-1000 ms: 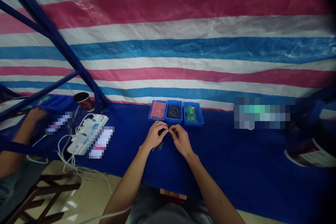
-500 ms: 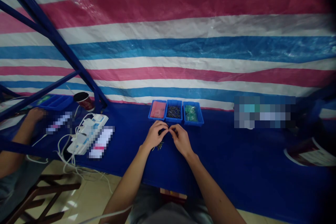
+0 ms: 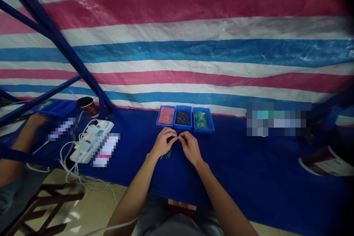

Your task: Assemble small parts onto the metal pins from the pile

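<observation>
My left hand [image 3: 165, 141] and my right hand [image 3: 189, 145] meet fingertip to fingertip above the blue table. Thumb and fingers are pinched on both; whatever lies between the tips is too small to make out. Partly under the left hand, a few thin brassy pins or screws [image 3: 167, 154] lie loose on the table. Just beyond my hands stand three blue bins side by side: one with pink sheets or bags [image 3: 166, 115], one with dark metal screws or nails [image 3: 183, 118], and one with green packets [image 3: 201, 120].
Left of me lie a white power strip [image 3: 92, 141] with tangled cables and a blurred-out phone-like object [image 3: 106, 150]. A dark red cup [image 3: 89, 107] stands behind them by a blue metal frame [image 3: 80, 64]. Another person's hand [image 3: 37, 121] rests far left. A tub [image 3: 329, 162] stands right.
</observation>
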`<state>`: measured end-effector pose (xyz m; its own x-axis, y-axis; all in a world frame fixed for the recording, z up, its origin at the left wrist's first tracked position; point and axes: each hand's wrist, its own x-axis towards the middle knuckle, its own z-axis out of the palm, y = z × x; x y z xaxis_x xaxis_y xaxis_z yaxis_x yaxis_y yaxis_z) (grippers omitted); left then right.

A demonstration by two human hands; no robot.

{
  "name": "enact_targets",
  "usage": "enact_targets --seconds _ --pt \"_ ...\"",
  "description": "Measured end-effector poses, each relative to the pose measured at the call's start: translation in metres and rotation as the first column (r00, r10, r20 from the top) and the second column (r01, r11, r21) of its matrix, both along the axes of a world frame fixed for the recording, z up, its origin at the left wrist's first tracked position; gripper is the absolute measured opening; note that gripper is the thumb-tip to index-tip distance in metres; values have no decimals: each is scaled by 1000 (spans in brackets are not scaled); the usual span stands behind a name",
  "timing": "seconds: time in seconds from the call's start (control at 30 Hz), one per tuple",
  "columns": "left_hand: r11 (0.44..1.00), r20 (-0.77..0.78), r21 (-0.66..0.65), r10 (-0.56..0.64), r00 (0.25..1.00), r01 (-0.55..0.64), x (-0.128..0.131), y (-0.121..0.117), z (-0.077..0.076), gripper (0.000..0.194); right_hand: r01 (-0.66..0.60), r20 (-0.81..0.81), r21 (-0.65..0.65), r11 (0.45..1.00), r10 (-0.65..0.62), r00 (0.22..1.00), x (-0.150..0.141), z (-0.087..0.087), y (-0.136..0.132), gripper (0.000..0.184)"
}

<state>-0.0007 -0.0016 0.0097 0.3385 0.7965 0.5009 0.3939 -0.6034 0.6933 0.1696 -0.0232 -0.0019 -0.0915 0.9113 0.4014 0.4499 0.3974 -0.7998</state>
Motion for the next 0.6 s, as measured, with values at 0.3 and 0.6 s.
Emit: enact_targets --seconds 0.3,0.6 --pt "1000 -9 -8 -3 1000 3 0 0 -1 13 19 33 14 1000 -20 999 0 0 0 24" --pt "1000 -15 -1 -1 1000 1 0 0 -1 14 30 61 15 999 -30 998 -1 0 0 29"
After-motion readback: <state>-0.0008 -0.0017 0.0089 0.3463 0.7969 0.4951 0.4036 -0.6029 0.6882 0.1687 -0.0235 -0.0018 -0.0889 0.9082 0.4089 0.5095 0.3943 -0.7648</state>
